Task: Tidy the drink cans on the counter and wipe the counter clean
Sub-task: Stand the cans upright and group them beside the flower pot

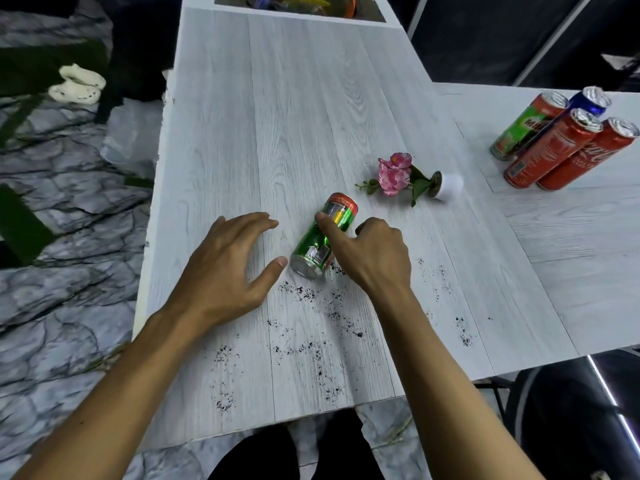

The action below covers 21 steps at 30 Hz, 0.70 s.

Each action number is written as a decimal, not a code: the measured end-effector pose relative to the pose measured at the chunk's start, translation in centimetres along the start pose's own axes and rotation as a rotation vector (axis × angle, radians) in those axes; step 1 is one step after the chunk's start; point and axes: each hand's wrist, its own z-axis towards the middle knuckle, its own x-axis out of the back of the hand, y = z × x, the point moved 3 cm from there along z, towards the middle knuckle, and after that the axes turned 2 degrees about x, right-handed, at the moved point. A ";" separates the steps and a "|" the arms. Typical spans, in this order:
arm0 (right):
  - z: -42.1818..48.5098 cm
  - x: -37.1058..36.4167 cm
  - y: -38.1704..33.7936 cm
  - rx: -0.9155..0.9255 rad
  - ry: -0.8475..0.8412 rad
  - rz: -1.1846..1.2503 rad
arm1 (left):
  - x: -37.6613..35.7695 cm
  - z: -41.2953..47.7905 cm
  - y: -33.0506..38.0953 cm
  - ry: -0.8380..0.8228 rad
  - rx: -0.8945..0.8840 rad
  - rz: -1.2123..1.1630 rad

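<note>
A green drink can [313,249] with a red rim lies on its side in the middle of the white wood-grain counter [284,109]. My right hand [372,252] wraps over it, thumb across its upper side and fingers curled behind. My left hand [225,268] hovers just left of the can, fingers spread, thumb tip almost touching the can's bottom end. Several upright cans [561,140], red, green and blue, stand grouped at the far right. Dark crumbs [311,344] are scattered over the near part of the counter.
A small white pot with pink artificial flowers [405,176] lies tipped over just beyond the can. A box of colourful items [301,5] sits at the counter's far end. The marble-patterned floor [69,220] lies to the left, with white shoes [78,84] on it.
</note>
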 end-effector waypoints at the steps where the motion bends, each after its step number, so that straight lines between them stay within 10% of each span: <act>1: 0.1 -0.1 -0.1 -0.004 0.002 0.005 | -0.1 0.0 -0.1 -0.003 -0.009 0.010; 21: 2.1 -1.2 -1.5 0.004 -0.083 0.092 | -0.5 0.3 -1.7 0.027 -0.069 0.030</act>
